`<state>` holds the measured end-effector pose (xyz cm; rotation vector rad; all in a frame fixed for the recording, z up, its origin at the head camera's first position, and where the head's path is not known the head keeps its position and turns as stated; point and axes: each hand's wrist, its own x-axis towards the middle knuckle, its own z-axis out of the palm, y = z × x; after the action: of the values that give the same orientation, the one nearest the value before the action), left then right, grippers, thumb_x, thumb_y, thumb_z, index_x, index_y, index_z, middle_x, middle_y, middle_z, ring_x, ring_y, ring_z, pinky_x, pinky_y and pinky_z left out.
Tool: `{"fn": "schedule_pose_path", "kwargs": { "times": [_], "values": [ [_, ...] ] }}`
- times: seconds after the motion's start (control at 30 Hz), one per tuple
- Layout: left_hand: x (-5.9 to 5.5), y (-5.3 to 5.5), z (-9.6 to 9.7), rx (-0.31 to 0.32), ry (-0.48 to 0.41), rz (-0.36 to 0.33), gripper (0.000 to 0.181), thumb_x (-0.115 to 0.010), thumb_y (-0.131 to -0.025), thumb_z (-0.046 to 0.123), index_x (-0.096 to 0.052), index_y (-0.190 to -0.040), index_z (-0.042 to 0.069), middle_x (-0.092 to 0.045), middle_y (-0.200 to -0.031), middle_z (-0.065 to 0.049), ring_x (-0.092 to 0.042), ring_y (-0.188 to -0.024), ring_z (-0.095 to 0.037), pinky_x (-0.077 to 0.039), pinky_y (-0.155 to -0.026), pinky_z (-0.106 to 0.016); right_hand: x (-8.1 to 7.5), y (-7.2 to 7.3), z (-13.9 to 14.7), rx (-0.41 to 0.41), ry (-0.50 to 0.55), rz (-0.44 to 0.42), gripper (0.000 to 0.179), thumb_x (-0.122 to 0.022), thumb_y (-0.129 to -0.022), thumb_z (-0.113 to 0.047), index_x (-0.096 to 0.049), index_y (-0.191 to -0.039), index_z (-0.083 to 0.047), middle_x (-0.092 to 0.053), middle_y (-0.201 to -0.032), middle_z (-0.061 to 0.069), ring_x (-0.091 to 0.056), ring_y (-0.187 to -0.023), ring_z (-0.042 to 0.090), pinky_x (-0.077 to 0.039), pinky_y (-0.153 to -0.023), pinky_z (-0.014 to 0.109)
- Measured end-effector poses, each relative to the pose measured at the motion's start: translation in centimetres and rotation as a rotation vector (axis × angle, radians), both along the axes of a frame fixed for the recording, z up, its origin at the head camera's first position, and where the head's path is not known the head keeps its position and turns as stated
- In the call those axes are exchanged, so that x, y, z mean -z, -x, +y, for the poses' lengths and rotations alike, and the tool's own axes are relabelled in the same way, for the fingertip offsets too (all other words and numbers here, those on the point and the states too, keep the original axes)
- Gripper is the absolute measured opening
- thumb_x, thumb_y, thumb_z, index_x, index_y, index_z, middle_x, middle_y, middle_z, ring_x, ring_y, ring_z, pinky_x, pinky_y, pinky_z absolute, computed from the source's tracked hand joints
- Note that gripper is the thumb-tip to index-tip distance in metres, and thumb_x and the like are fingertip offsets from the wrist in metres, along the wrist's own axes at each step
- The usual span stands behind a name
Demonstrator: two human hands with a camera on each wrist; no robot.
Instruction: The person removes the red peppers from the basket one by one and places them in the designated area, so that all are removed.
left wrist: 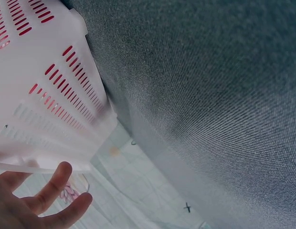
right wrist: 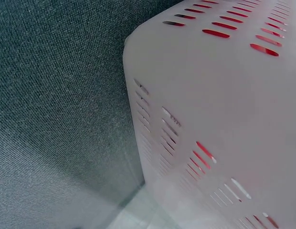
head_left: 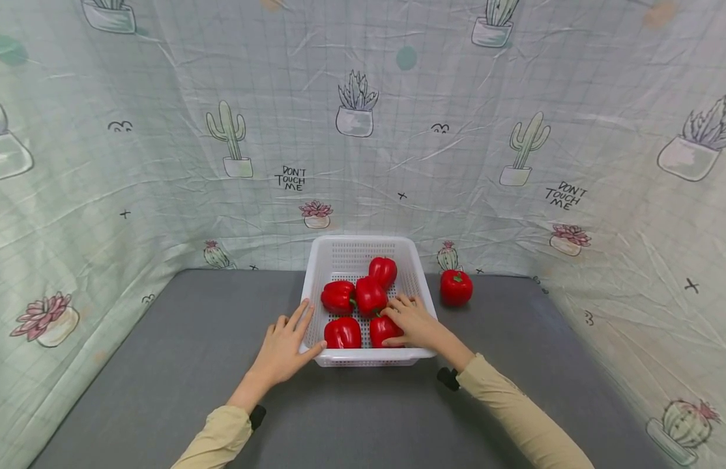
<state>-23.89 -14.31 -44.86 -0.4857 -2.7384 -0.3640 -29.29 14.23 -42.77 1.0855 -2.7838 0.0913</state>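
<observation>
A white plastic basket (head_left: 423, 286) with slotted walls holds several red bell peppers. My right hand (head_left: 418, 322) reaches over its right rim and grips the bell pepper (head_left: 381, 331) in the front right corner, thumb on the near side and fingers over the far side. At the left rim rests my left hand (head_left: 282, 348), its fingers spread and fairly straight, with the thumb at the front rim. In the left wrist view its fingers (left wrist: 56, 188) show beside the basket's edge. The right wrist view shows only the basket wall (right wrist: 224, 95), with the hand out of sight.
One more red bell pepper (head_left: 456, 288) stands on the grey table (head_left: 363, 417), to the right of the basket. Behind and at both sides hangs a pale curtain (head_left: 398, 163) printed with cacti, its lower edge meeting the table's back edge.
</observation>
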Motion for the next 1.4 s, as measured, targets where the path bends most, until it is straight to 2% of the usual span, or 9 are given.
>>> {"fn": "schedule_pose_path", "kwargs": {
  "times": [0.37,0.53,0.83,1.1,1.4],
  "values": [
    [0.0,0.0,0.0,0.01,-0.006,0.004,0.075,-0.053,-0.079,0.053,-0.033,-0.139,0.012,-0.03,-0.146,-0.006,-0.041,-0.089,-0.02,-0.038,-0.073,-0.041,0.0,-0.1,0.1,-0.01,0.03,-0.027,0.057,-0.07,-0.068,-0.049,-0.051,-0.113,-0.018,-0.05,-0.116,0.007,-0.04,-0.108,0.024,-0.032,-0.088,0.045],
    [0.1,0.1,-0.1,0.008,-0.005,0.004,0.076,-0.054,-0.079,0.053,-0.032,-0.139,0.013,-0.029,-0.146,-0.006,-0.041,-0.089,-0.02,-0.039,-0.074,-0.042,-0.1,-0.2,0.0,0.021,0.03,-0.068,0.052,-0.07,-0.067,-0.048,-0.048,-0.109,-0.025,-0.053,-0.115,0.004,-0.045,-0.106,0.022,-0.033,-0.088,0.043],
    [0.2,0.2,-0.1,0.01,0.0,0.016,0.075,-0.055,-0.078,0.052,-0.035,-0.138,0.012,-0.03,-0.145,-0.006,-0.041,-0.088,-0.019,-0.039,-0.071,-0.04,-0.2,-0.1,-0.1,0.052,0.03,-0.102,0.053,-0.071,-0.067,-0.047,-0.045,-0.108,-0.026,-0.055,-0.112,0.005,-0.047,-0.103,0.02,-0.035,-0.086,0.041],
    [0.1,0.2,-0.1,0.011,0.0,0.007,0.076,-0.055,-0.078,0.053,-0.034,-0.138,0.012,-0.03,-0.145,-0.007,-0.041,-0.087,-0.018,-0.038,-0.07,-0.038,-0.2,0.0,0.2,0.042,0.097,-0.126,0.049,-0.072,-0.069,-0.043,-0.045,-0.107,-0.027,-0.05,-0.108,0.002,-0.045,-0.102,0.015,-0.033,-0.087,0.042],
    [0.2,0.2,-0.1,0.018,-0.001,0.027,0.075,-0.056,-0.078,0.052,-0.035,-0.138,0.012,-0.031,-0.145,-0.007,-0.041,-0.086,-0.019,-0.038,-0.07,-0.038,-0.6,-0.1,1.0,0.056,0.155,-0.084,0.048,-0.074,-0.067,-0.042,-0.046,-0.102,-0.025,-0.046,-0.104,0.001,-0.043,-0.1,0.014,-0.034,-0.085,0.04]
  ]
}}
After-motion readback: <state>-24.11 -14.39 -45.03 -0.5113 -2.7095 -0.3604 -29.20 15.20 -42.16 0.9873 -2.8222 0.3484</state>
